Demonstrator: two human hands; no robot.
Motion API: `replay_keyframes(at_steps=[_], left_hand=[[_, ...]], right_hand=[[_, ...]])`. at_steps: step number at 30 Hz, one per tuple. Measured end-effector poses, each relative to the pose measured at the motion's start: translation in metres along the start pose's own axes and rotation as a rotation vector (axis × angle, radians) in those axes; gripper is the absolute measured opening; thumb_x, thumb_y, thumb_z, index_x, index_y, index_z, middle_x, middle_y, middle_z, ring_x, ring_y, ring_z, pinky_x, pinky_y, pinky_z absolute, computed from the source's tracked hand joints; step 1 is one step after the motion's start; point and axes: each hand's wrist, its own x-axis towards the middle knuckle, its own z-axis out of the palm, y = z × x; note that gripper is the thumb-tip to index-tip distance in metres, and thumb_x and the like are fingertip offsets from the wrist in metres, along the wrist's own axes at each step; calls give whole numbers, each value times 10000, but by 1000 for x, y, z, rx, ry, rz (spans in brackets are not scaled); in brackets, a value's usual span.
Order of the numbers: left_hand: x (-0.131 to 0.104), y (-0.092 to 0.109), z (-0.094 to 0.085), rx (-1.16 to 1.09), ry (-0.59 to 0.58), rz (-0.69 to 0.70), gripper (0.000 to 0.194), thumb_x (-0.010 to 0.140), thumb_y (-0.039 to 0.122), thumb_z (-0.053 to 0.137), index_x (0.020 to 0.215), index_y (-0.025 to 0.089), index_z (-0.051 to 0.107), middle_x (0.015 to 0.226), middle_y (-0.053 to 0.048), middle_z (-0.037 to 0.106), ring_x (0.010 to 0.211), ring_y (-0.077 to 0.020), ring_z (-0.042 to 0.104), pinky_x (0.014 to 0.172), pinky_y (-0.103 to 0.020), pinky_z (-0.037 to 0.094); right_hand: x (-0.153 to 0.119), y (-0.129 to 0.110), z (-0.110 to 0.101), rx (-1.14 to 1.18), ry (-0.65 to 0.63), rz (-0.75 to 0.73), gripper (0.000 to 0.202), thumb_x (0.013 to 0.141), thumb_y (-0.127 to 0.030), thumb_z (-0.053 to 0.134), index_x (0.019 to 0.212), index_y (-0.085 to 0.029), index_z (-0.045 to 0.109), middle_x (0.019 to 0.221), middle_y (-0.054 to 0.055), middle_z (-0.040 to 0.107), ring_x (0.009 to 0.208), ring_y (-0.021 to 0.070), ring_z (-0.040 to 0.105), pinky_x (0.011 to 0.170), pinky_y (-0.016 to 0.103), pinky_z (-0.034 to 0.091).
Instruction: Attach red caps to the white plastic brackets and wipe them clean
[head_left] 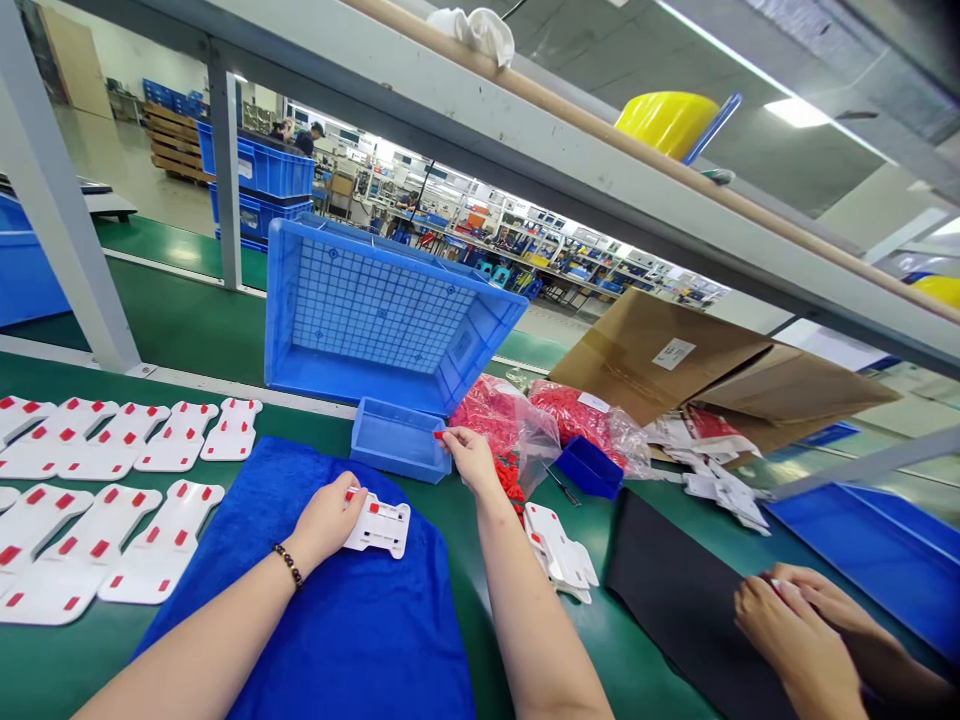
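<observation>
My left hand (330,520) grips a white plastic plate (388,530) with small red pieces on it, above a blue cloth (360,620). Between the thumb and finger of my right hand (472,458) is a small red piece (439,435), held at the right rim of a shallow blue bin (390,440). Red parts (510,472) spill from a clear plastic bag (491,415) just right of that hand. A short stack of white plates (559,550) lies to the right of my right forearm.
Rows of white plates with red pieces (169,545) cover the left of the green table. A large blue crate (375,310) is tipped up behind the bin. A co-worker's hands (795,620) work over a black mat (675,590). A cardboard box (660,360) stands at the back right.
</observation>
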Motion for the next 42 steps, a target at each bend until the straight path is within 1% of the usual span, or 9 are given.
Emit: replay_keyframes(at_steps=[6, 14, 19, 22, 28, 31, 34, 37, 42], left_hand=[[0, 0, 0, 7, -3, 0, 215, 847, 365, 354, 849, 216, 510, 805, -27, 647, 744, -165, 586, 620, -241, 367], [-1, 2, -1, 6, -12, 2, 199, 841, 349, 361, 832, 218, 510, 793, -25, 644, 740, -168, 582, 616, -245, 364], [0, -1, 1, -1, -21, 0, 169, 821, 329, 389, 835, 216, 513, 785, -19, 640, 719, -160, 580, 598, -237, 358], [-1, -3, 1, -7, -28, 7, 135, 793, 290, 419, 851, 216, 515, 763, -11, 633, 695, -156, 575, 582, -233, 355], [-2, 1, -1, -46, -39, 59, 209, 837, 309, 342, 887, 244, 535, 810, 12, 638, 749, -147, 576, 644, -234, 378], [-3, 3, -1, -75, -33, 82, 246, 849, 318, 313, 892, 243, 544, 834, 10, 639, 774, -149, 576, 682, -242, 386], [-3, 4, -1, -62, -36, 73, 255, 849, 316, 309, 876, 233, 549, 834, 1, 639, 777, -154, 574, 682, -247, 387], [-2, 4, -2, -42, -48, 62, 248, 844, 304, 316, 853, 228, 552, 799, -4, 638, 749, -156, 573, 651, -246, 385], [0, 5, -3, -15, -49, 55, 219, 832, 287, 338, 821, 228, 548, 764, -3, 632, 717, -156, 570, 631, -244, 377]], right_hand=[[-1, -3, 1, 200, -16, 75, 276, 657, -386, 564, 786, -143, 583, 608, 26, 627, 450, 115, 528, 451, 229, 389], [-2, -12, 0, 253, -40, 58, 234, 613, -360, 607, 721, -152, 598, 563, -14, 568, 489, 117, 535, 485, 231, 398], [-7, -8, 2, 209, -13, 19, 254, 608, -318, 604, 806, -161, 575, 597, -27, 556, 518, 114, 521, 518, 236, 413], [-15, -7, 3, 152, -5, 1, 219, 615, -307, 612, 762, -147, 589, 582, -14, 554, 511, 117, 504, 518, 241, 407], [-30, -8, 4, 3, 55, -84, 223, 731, -345, 530, 846, -165, 596, 703, 28, 627, 600, 153, 570, 606, 278, 443], [-34, -8, 4, -163, 77, -127, 216, 740, -345, 523, 819, -178, 634, 705, 39, 650, 617, 170, 580, 634, 298, 448], [-39, -11, 3, -145, 97, -123, 249, 741, -359, 527, 835, -179, 671, 738, 53, 672, 626, 174, 585, 640, 301, 454], [-52, -18, 3, 15, 6, -44, 249, 707, -348, 575, 824, -164, 694, 679, 49, 665, 576, 160, 568, 587, 283, 448], [-90, -29, 7, 290, -347, 93, 205, 682, -296, 619, 790, -147, 709, 658, 46, 658, 526, 122, 539, 534, 247, 423]])
